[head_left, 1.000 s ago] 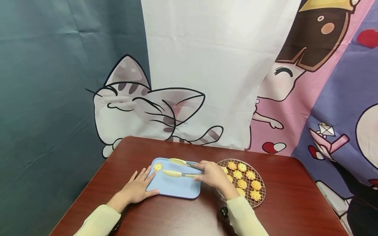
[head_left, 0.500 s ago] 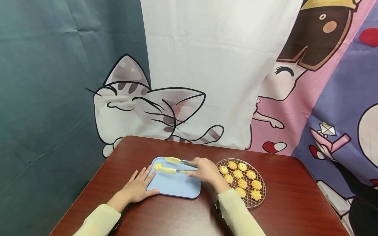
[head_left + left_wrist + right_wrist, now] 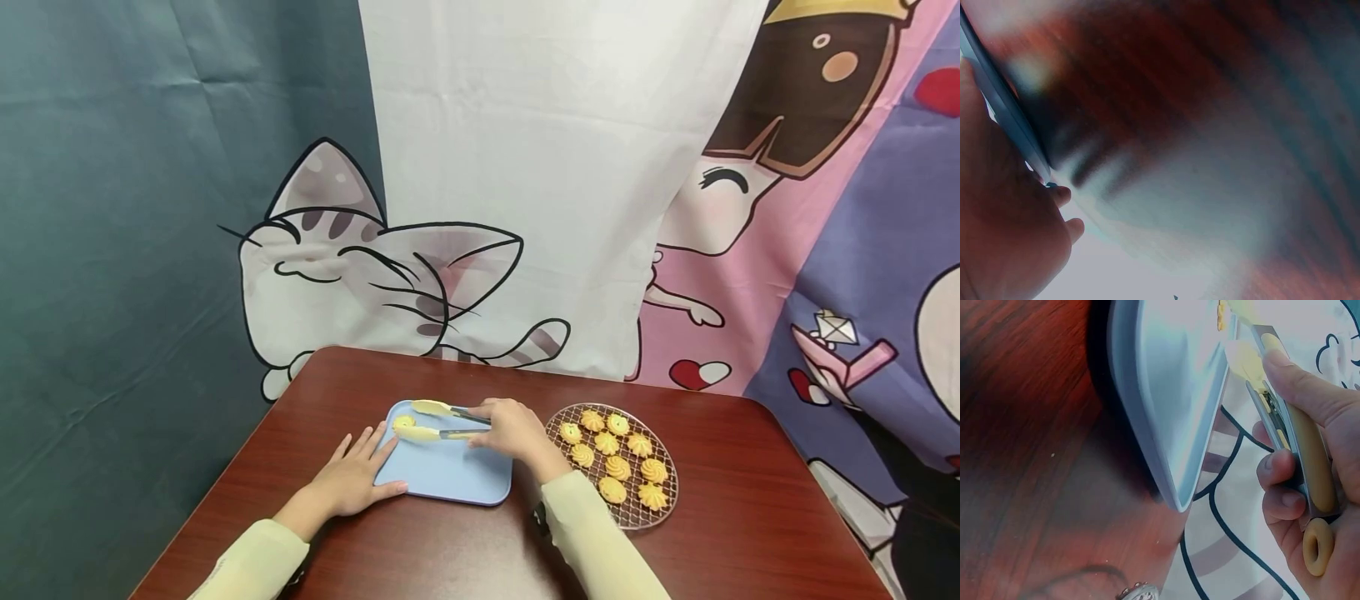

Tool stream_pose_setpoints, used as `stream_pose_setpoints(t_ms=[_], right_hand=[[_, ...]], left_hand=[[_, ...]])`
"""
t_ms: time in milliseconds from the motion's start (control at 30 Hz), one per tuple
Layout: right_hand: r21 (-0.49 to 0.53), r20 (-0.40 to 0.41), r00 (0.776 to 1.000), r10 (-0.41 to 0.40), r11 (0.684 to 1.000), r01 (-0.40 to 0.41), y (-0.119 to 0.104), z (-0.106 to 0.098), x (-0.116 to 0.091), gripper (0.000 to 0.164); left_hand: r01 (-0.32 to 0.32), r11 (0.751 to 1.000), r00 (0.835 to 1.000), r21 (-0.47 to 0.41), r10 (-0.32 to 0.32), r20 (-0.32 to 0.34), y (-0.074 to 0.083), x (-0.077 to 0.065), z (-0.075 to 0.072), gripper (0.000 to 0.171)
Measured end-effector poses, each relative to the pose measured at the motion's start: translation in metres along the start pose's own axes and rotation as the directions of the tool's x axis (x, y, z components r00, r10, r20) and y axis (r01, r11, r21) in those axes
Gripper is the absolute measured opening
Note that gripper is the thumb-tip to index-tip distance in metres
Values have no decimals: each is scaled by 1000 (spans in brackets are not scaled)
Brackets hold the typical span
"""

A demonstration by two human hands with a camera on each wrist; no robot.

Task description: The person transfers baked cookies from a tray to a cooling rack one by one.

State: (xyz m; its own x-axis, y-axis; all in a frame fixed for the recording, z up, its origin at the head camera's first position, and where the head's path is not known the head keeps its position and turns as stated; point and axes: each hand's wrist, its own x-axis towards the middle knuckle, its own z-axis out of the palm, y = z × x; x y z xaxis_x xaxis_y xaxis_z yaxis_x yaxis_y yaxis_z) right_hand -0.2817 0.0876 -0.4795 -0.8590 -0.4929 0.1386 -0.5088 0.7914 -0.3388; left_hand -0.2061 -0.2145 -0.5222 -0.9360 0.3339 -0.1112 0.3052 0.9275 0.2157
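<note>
My left hand (image 3: 341, 479) rests with fingers spread on the left edge of a light blue tray (image 3: 457, 479). In the left wrist view, that hand (image 3: 1007, 231) lies along the tray's edge (image 3: 1013, 115). A pair of tongs (image 3: 422, 433) with pale yellow tips is in my right hand (image 3: 517, 433), thumb on one arm and fingers curled round the other. The tips stand apart over the tray's far left corner, about a yellow piped cookie (image 3: 404, 422). Whether they touch it, I cannot tell. The right wrist view shows the tongs' handle (image 3: 1310, 456) and its ring end.
A round wire rack (image 3: 633, 512) with several piped cookies (image 3: 612, 490) stands right of the tray, beside my right forearm. Everything sits on a reddish-brown table (image 3: 420, 550). A cartoon-printed cloth (image 3: 525, 167) hangs behind the table's far edge.
My right hand has moved left with the tongs, bringing the tips from mid-tray to the cookie in the corner. More of the rack shows now. The left hand stays in place.
</note>
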Motion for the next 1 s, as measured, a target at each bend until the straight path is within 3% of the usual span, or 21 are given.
stream_pose_setpoints(t_ms=[567,1000], right_hand=[[-22,32,999,24,999,-23,-7,1,9,52],[-32,18,1000,16,999,-16,-6,2,10,51]], left_hand=[[10,1000,1000,5,-10,13,0,0,4,93],[-4,1000,1000,-17,4,-16,-2,1,5,91]])
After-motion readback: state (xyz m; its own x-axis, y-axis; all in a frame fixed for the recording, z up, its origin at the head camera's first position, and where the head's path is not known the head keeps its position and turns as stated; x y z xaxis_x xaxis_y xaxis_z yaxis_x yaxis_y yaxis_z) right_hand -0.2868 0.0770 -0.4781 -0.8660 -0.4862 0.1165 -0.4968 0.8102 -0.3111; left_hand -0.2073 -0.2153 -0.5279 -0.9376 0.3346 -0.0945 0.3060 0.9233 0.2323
